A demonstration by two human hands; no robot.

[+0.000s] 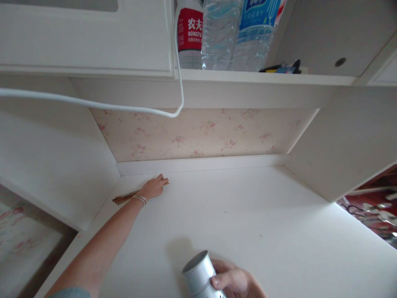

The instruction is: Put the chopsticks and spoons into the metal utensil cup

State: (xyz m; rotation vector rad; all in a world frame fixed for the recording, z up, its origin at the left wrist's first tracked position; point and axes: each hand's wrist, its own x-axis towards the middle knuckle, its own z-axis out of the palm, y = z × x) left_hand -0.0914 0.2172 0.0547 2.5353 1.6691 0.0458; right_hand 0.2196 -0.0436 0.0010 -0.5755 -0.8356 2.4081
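My left hand (152, 187) is closed around a bundle of thin brown sticks that look like chopsticks (125, 198). Their near ends stick out behind my wrist, and the bundle lies low over the white surface (217, 194) near its back left corner. At the bottom of the view, my right hand (234, 280) grips a silver metal cylinder (200, 273) from its right side. The cylinder is tilted, with its open mouth up and to the left. Small dark holes show low on its wall, and its base is cut off by the frame.
Overhead, an open cabinet shelf (217, 75) holds several plastic water bottles (221, 35). A white cable (124, 108) hangs across the upper left. Side panels (335, 140) and a flower-patterned back wall (198, 132) enclose the surface. Red clutter (372, 207) shows at right.
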